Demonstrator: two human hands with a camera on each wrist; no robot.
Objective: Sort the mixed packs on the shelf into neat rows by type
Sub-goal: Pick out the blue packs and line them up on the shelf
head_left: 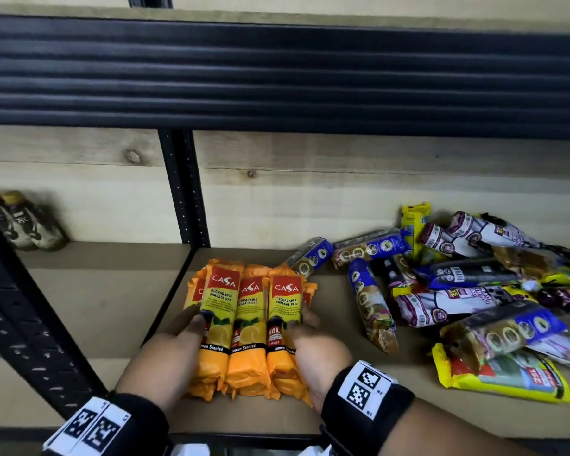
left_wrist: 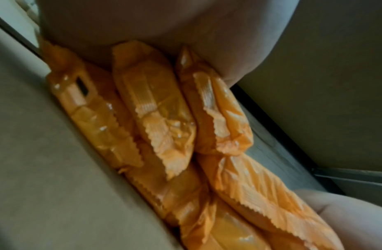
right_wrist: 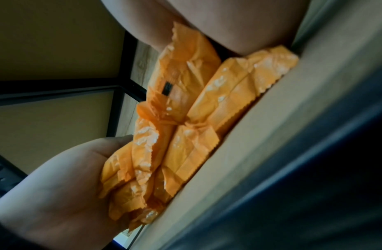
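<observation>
Several orange "CASA" garbage bag packs (head_left: 249, 311) lie side by side in a stacked bundle on the brown shelf board (head_left: 334, 311), near its left end. My left hand (head_left: 191, 324) grips the bundle's left side, thumb on top. On the bundle's right side my right hand (head_left: 305, 327) does the same. The left wrist view shows the packs' crimped orange ends (left_wrist: 156, 118) under my left palm (left_wrist: 164, 25), with the right hand (left_wrist: 346, 219) at the lower right. In the right wrist view the packs (right_wrist: 196, 101) sit between my right hand (right_wrist: 228, 20) and left hand (right_wrist: 57, 177).
A loose heap of mixed packs (head_left: 458, 284), blue, purple-white and yellow, fills the shelf's right half. A yellow 25L pack (head_left: 507, 376) lies nearest the front. A black upright post (head_left: 185, 192) stands behind the bundle. Two bottles (head_left: 23, 222) stand in the left bay. A black ribbed beam (head_left: 277, 77) hangs overhead.
</observation>
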